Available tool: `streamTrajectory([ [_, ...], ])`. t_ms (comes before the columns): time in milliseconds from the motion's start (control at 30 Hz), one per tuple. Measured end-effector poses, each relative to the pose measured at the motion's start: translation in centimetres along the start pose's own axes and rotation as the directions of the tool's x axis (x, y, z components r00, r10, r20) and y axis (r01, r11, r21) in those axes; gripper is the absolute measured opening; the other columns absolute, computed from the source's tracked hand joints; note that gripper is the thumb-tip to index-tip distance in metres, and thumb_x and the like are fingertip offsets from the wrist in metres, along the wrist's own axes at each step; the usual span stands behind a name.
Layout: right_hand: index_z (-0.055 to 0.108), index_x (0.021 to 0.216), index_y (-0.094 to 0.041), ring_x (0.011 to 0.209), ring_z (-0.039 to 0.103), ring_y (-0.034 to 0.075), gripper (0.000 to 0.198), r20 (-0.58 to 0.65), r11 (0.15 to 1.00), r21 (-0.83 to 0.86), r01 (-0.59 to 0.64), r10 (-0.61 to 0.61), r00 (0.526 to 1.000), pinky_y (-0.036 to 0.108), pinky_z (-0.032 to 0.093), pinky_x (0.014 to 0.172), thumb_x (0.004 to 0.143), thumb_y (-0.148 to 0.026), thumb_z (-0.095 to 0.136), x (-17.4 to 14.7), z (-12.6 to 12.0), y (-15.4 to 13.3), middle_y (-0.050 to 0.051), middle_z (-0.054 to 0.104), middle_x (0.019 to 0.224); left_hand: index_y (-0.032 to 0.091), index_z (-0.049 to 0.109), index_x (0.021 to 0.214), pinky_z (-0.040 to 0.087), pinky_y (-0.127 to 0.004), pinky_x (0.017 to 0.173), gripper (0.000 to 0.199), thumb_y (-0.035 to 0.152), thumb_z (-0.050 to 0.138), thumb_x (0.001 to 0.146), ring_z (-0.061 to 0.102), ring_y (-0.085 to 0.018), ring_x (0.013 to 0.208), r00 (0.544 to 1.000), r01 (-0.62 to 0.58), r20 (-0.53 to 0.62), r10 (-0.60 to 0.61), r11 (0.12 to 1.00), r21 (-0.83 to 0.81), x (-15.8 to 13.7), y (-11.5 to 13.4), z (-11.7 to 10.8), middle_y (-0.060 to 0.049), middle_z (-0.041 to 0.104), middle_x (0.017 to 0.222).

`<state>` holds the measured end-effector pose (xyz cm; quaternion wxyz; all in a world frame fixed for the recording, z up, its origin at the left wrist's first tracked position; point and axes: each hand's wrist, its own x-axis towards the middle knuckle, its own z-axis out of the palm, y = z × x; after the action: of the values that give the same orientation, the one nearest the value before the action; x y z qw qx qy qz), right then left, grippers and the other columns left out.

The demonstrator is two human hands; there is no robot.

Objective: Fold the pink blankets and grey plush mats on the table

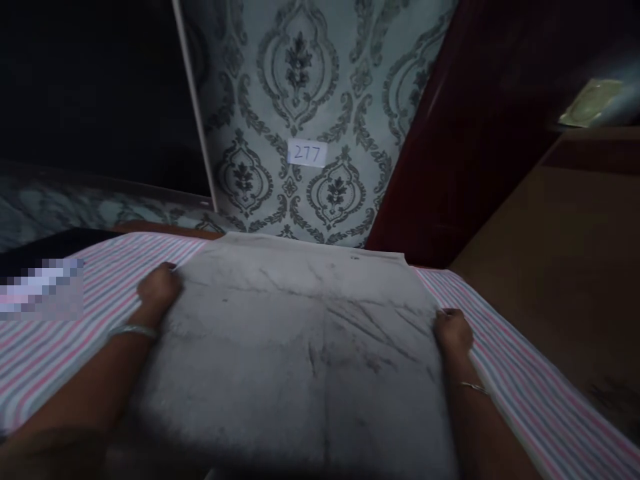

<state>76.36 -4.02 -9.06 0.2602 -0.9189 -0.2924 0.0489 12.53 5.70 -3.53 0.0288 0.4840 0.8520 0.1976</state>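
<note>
A large pale grey cloth (260, 360) with fold lines, creases and dark streaks spreads between my two hands. My left hand (161, 288) is closed on its left edge. On the opposite side, my right hand (454, 330) grips the right edge, fingers curled in. The far part of the cloth lies over a striped pink, white and grey cover (115, 273). Its near end runs down toward me and is blurred and dark. A bracelet circles each wrist.
Behind the cover rises a patterned wall (300, 73) with a paper label (307, 153) reading 277. A dark screen (95, 93) stands at the left. On the right is a dark red door frame (430, 160), with brown floor (560, 267) beyond.
</note>
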Motion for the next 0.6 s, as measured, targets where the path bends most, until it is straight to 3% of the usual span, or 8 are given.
streamTrajectory([
  [333, 0.065, 0.126, -0.013, 0.110, 0.065, 0.038, 0.048, -0.018, 0.997, -0.069, 0.027, -0.029, 0.999, 0.046, 0.052, 0.087, 0.091, -0.040, 0.046, 0.9, 0.9, 1.3, 0.023, 0.069, 0.112, 0.021, 0.060, 0.132, 0.047, -0.037, 0.086, 0.045, 0.027, 0.040, 0.092, 0.062, -0.030, 0.117, 0.999, 0.028, 0.017, -0.027, 0.998, -0.064, 0.3, -1.3, -0.2, -0.012, 0.070, 0.122],
  [600, 0.069, 0.121, -0.014, 0.106, 0.066, 0.041, 0.049, -0.055, 0.998, -0.051, 0.040, -0.042, 0.998, 0.051, 0.054, 0.084, 0.087, -0.042, 0.047, 1.3, 1.5, 1.8, 0.026, 0.070, 0.107, 0.021, 0.061, 0.130, 0.047, -0.038, 0.087, 0.043, 0.030, 0.041, 0.093, 0.061, -0.031, 0.116, 1.000, 0.022, 0.006, -0.022, 0.997, -0.079, 0.2, -1.5, 0.1, -0.014, 0.070, 0.120],
])
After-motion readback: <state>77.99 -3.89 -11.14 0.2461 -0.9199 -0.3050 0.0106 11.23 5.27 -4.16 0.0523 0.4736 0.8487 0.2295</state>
